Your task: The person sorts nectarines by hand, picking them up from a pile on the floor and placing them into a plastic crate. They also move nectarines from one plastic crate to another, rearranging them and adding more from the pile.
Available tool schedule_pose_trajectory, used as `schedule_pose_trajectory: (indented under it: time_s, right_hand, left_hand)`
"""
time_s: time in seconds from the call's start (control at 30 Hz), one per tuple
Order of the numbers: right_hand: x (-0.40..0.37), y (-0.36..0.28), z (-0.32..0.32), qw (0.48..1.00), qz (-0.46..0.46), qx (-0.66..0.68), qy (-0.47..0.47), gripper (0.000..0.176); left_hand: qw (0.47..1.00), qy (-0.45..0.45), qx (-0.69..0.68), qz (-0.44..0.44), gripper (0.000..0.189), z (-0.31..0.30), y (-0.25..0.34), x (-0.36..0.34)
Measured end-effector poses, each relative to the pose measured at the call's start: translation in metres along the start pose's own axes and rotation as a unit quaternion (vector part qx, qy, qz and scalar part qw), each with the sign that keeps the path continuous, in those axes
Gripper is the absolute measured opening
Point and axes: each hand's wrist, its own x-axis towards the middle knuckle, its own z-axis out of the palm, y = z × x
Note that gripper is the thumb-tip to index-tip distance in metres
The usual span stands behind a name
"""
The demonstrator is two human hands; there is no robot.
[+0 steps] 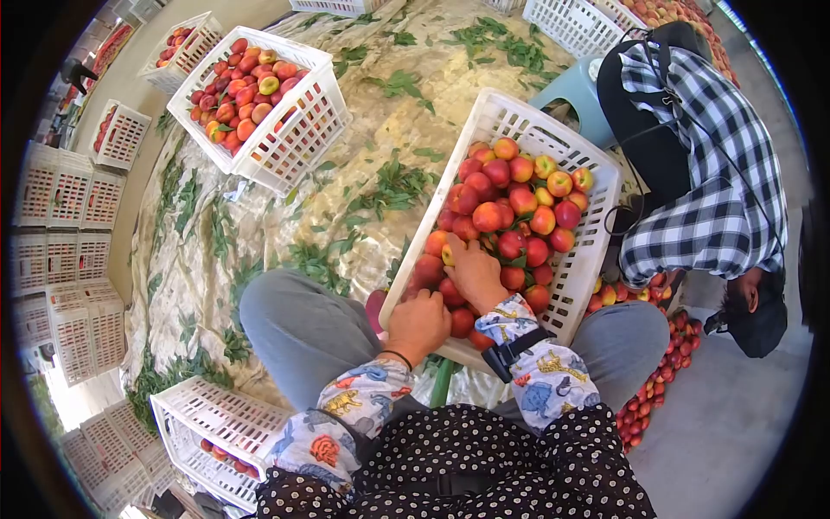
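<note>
A white slatted plastic crate (421,251) full of red and yellow nectarines (488,216) stands tilted between my knees. My right hand (475,275) reaches into it from the near side, fingers bent against a yellowish nectarine (447,253). At the crate's near left corner is my left hand (418,327), its fingers curled in among the fruit. Their tips are hidden, so what they hold does not show. Patterned sleeves cover both forearms, and a dark band is around the right wrist.
Another full crate (303,130) stands ahead on the leaf-strewn sheet (259,233). Stacked crates (78,259) line the left, and one crate (216,415) lies near my left knee. To the right, a person in a checked shirt (709,156) bends beside a blue stool (579,95) and heaped fruit (644,398).
</note>
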Motion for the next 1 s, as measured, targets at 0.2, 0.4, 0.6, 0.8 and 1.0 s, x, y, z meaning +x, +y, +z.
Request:
schedule_pose_trajectory:
  time_s: [0.2,0.4,0.6,0.8,1.0]
  right_hand:
    - [0.023,0.021,-0.003,0.993,0.026,0.084,-0.081,0.054]
    - [0.018,0.002,0.023,0.997,-0.006,-0.042,-0.060,0.059]
    - [0.021,0.036,0.015,0.767,0.170,0.583,-0.207,0.042]
    - [0.002,0.035,-0.018,0.428,0.186,0.863,-0.195,0.046]
    - [0.005,-0.018,-0.070,0.466,0.117,0.849,-0.221,0.039]
  left_hand:
    - [1.000,0.004,-0.004,0.012,0.020,0.003,-0.003,0.000]
    - [1.000,0.017,-0.003,0.024,0.020,0.003,-0.003,-0.001]
    - [1.000,0.000,-0.015,-0.001,0.023,0.000,-0.002,0.000]
    - [1.000,0.008,-0.010,0.003,0.025,0.000,-0.002,0.001]
    - [0.997,0.071,-0.027,0.020,0.020,0.019,-0.008,-0.001]
